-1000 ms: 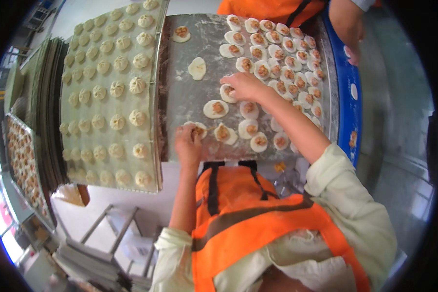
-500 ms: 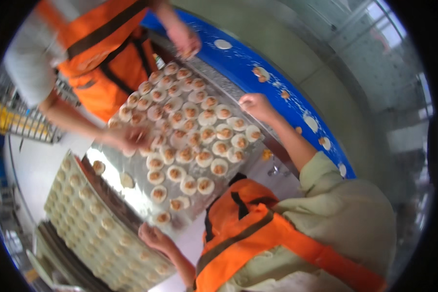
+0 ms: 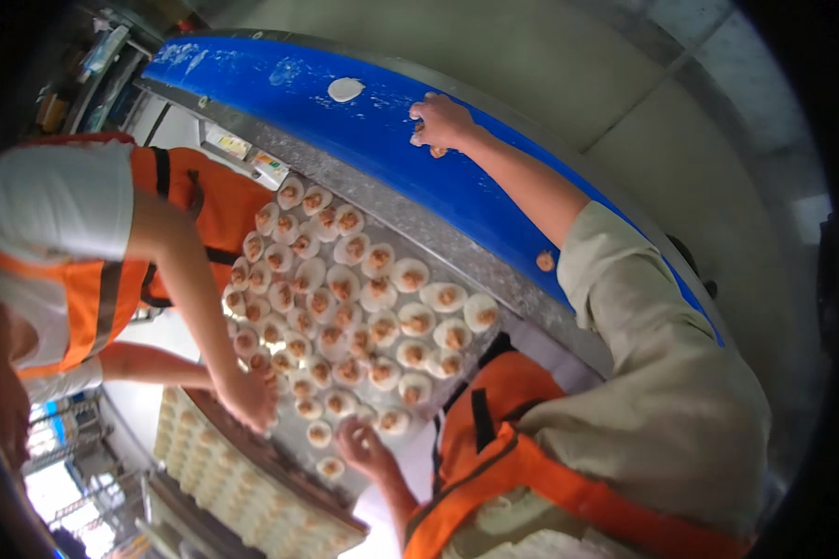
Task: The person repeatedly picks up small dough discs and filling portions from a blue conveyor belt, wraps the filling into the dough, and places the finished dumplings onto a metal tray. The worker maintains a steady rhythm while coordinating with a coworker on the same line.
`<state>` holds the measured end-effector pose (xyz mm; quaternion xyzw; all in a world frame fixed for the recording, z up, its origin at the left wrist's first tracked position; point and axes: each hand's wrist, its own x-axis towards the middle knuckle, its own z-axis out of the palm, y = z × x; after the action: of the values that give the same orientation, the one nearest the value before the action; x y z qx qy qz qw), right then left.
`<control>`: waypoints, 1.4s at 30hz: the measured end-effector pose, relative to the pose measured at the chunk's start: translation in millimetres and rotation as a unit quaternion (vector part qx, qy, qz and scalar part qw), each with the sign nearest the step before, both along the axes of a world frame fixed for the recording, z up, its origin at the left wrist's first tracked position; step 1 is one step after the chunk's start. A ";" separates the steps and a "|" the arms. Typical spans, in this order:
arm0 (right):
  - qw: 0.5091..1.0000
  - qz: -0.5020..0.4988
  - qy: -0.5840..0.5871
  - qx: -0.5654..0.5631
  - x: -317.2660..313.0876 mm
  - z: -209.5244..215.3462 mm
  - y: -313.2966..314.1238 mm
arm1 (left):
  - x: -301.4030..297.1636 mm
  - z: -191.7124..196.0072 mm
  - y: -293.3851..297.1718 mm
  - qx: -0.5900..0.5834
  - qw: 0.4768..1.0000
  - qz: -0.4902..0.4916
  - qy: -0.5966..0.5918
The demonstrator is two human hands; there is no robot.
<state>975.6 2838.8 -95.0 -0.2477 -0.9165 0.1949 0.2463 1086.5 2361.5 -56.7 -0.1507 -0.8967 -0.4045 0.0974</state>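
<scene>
My right hand [image 3: 443, 123] reaches over the blue belt [image 3: 364, 140], its fingers closed round what looks like a lump of brown filling. Just below the fingers, another small lump of filling [image 3: 439, 152] lies on the belt. My left hand [image 3: 365, 447] is low at the near side of a metal tray, its fingers curled beside the closest dough rounds; whether anything is in them is hidden. Many flat white dough rounds [image 3: 416, 319], each topped with brown filling, cover the tray in tight rows. One plain dough round [image 3: 346, 89] rests farther left on the belt.
A co-worker in an orange apron [image 3: 219, 200] leans in from the left, a hand [image 3: 249, 399] at the tray's left edge. Below stands a pale board of small dough pieces [image 3: 242, 484]. A grey speckled ledge [image 3: 345, 182] runs between tray and belt. Another filling lump [image 3: 545, 260] sits near my forearm.
The view has turned. My right hand has gone from the belt's near edge out over the belt. My left hand has moved in to the tray's rounds. The co-worker's hand has left the belt side.
</scene>
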 end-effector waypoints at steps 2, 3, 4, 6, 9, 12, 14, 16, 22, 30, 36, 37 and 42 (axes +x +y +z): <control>0.983 0.013 -0.149 -0.101 -14.6 18.1 18.0 | 6.8 6.7 16.9 0.004 0.999 0.015 -0.045; 0.984 0.009 -0.102 -0.146 -17.0 15.6 27.2 | 10.5 12.9 28.1 0.032 0.996 0.044 -0.076; 0.986 0.000 -0.083 -0.146 -20.4 10.6 34.8 | 10.0 13.7 29.4 0.012 0.996 0.045 -0.081; 0.982 0.016 -0.112 -0.149 -28.2 20.3 40.6 | 12.3 12.3 29.6 -0.026 0.995 0.048 -0.089; 0.964 0.064 -0.212 -0.147 -43.4 44.3 47.5 | 12.4 10.4 36.2 -0.006 0.990 0.067 -0.120; 0.965 0.080 -0.213 -0.133 -53.3 49.7 48.9 | 12.6 16.7 59.1 0.085 0.981 0.096 -0.143; 0.963 0.114 -0.200 -0.140 -54.9 41.2 53.8 | 8.6 19.1 67.8 0.094 0.981 0.083 -0.150; 0.966 0.110 -0.131 -0.195 -53.0 27.3 57.3 | 1.9 18.1 77.5 0.097 0.980 0.072 -0.160; 0.902 0.190 -0.114 -0.371 -42.9 40.0 57.0 | -30.1 25.4 128.0 0.100 0.984 -0.032 -0.142; 0.765 0.218 0.006 -0.606 7.7 82.5 66.3 | -89.2 61.2 242.6 0.234 0.907 -0.176 -0.302; 0.625 0.272 0.103 -0.724 61.9 96.4 25.8 | -101.9 47.7 309.6 0.349 0.765 -0.280 -0.463; 0.613 0.276 0.128 -0.730 71.4 93.6 15.3 | -97.4 45.2 310.3 0.384 0.726 -0.292 -0.490; 0.745 0.182 0.041 -0.641 110.8 86.9 -48.4 | -71.3 38.9 283.4 0.427 0.661 -0.271 -0.555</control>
<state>1086.4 2790.4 -8.2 -0.1676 -0.5928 0.7873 0.0270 1015.2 2644.9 -17.8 -0.0771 -0.4327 -0.7602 -0.4785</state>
